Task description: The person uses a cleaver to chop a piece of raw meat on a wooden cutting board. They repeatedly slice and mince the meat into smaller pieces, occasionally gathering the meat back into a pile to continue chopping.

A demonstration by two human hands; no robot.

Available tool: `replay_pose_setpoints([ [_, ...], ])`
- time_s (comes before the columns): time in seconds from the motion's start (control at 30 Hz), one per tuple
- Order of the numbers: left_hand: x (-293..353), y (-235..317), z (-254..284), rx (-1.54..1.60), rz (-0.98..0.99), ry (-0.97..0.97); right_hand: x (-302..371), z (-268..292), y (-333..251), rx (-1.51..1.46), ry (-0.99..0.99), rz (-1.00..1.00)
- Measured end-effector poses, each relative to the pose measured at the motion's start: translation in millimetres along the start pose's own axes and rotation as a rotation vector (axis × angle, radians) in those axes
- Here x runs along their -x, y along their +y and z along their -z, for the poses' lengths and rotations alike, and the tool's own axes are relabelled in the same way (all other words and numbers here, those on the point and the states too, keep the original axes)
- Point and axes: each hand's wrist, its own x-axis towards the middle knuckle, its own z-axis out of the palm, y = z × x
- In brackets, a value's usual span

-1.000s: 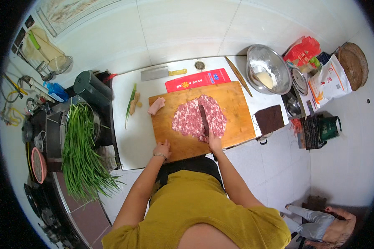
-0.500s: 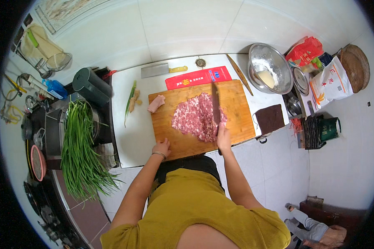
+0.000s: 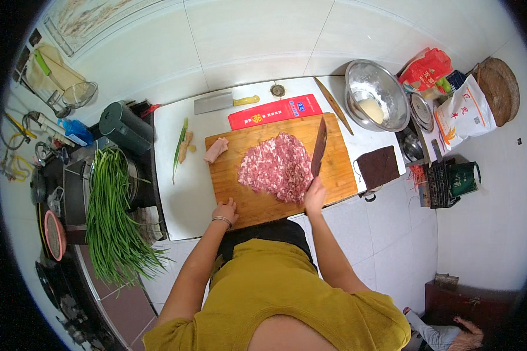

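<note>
My right hand (image 3: 315, 197) is closed round the handle of a kitchen knife (image 3: 319, 147). The knife's dark blade points away from me along the right side of the minced meat (image 3: 278, 168). This pink-and-white heap covers the middle of a wooden cutting board (image 3: 334, 169). At the board's near left corner my left hand (image 3: 225, 212) lies with its fingers spread on the wood. A pale pink piece of meat (image 3: 216, 150) rests by the board's left edge.
Beyond the board lie a cleaver (image 3: 214, 103), a red packet (image 3: 275, 112) and a thin wooden strip (image 3: 334, 105). A metal bowl (image 3: 377, 93) holds pale dough. Ginger (image 3: 185, 146) and green onion (image 3: 178, 155) lie left. Long green stalks (image 3: 114, 228) hang over the sink. Another person (image 3: 442, 333) is lower right.
The knife has moved right, from over the mince to its right edge, and its blade now leans right. My left hand has stayed on the board's corner.
</note>
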Motion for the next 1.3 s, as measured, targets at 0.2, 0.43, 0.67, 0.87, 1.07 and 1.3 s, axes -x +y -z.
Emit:
replay_pose_setpoints([
  [0.2, -7.4, -4.9, -11.3, -0.017, 0.012, 0.012, -16.0, -12.1, 21.0, 0.401, -0.194, -0.141],
  [0.43, -3.8, 6.6, -2.8, -0.056, 0.028, 0.014, -15.3, -13.2, 47.7, 0.126, -0.038, 0.0],
  [0.67, -7.4, -0.5, -14.2, -0.02, -0.003, 0.034, -24.1, 38.8, -1.5, -0.003, -0.163, -0.088],
  [0.87, -9.1, 6.5, -15.8, 0.051, 0.076, 0.072, -28.2, -5.8, 97.1, 0.228, 0.105, 0.225],
  [1.07, -14.7, 2.5, -22.7, 0.04, 0.108, 0.087, -0.2, 65.1, 14.1, -0.426, -0.227, -0.402],
  [1.3, 8.6, 17.9, 14.0, -0.054, 0.026, 0.087, 43.4, 65.7, 60.3, -0.816, -0.196, -0.524],
])
